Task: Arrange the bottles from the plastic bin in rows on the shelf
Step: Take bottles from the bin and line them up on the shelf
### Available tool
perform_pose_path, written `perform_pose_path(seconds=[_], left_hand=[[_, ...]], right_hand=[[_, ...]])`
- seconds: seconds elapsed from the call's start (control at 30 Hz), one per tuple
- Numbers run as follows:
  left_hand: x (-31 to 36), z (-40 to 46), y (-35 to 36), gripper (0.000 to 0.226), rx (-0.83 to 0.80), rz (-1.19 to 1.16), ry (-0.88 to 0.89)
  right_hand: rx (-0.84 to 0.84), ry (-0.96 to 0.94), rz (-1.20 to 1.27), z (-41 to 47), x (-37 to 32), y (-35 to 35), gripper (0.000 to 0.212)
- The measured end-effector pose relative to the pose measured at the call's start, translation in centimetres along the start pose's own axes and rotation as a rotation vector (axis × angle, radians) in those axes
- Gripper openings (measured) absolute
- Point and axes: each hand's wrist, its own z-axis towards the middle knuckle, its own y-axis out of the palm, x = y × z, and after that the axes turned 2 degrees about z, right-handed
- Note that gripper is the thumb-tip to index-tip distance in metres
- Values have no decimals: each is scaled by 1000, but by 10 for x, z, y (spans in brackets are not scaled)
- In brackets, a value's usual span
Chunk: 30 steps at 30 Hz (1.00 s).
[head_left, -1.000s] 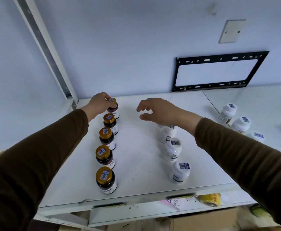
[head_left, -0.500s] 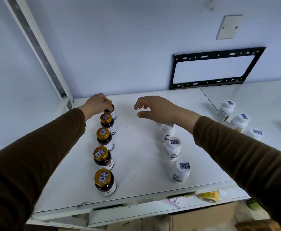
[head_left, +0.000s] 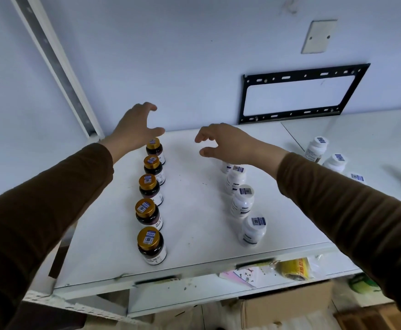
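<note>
Several dark bottles with gold caps stand in a row on the white shelf (head_left: 194, 201), from the nearest dark bottle (head_left: 151, 245) to the farthest dark bottle (head_left: 154, 148). My left hand (head_left: 135, 128) hovers open just above and behind that farthest bottle, holding nothing. To the right runs a row of white bottles, the nearest white bottle (head_left: 253, 231) at the front; the farthest one is partly hidden under my right wrist. My right hand (head_left: 225, 144) floats open over the shelf's middle, fingers curled and empty. The plastic bin is out of view.
A second shelf panel at the right carries more white bottles (head_left: 316, 148). A black metal bracket (head_left: 299, 94) hangs on the wall behind. A slanted metal upright (head_left: 59, 67) rises at the left. A cardboard box (head_left: 287, 303) and a yellow packet (head_left: 294, 267) lie below.
My left hand has let go of the farthest gold-capped bottle and lifted up and back with fingers spread. My right hand has barely moved.
</note>
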Motion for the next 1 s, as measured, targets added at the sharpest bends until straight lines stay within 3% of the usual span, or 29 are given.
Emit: perform_pose_path(seconds=[0.17, 0.37, 0.8, 1.0], left_hand=[[34, -25, -21, 66, -23, 69, 236], [90, -56, -8, 68, -103, 5, 383], [290, -153, 68, 68, -252, -95, 612], [404, -227, 139, 69, -321, -185, 596]], right_hand=[[95, 33, -22, -33, 0, -16, 50], [159, 124, -42, -104, 14, -30, 68], [276, 292, -112, -317, 96, -55, 69], [274, 411, -126, -447, 156, -52, 67]])
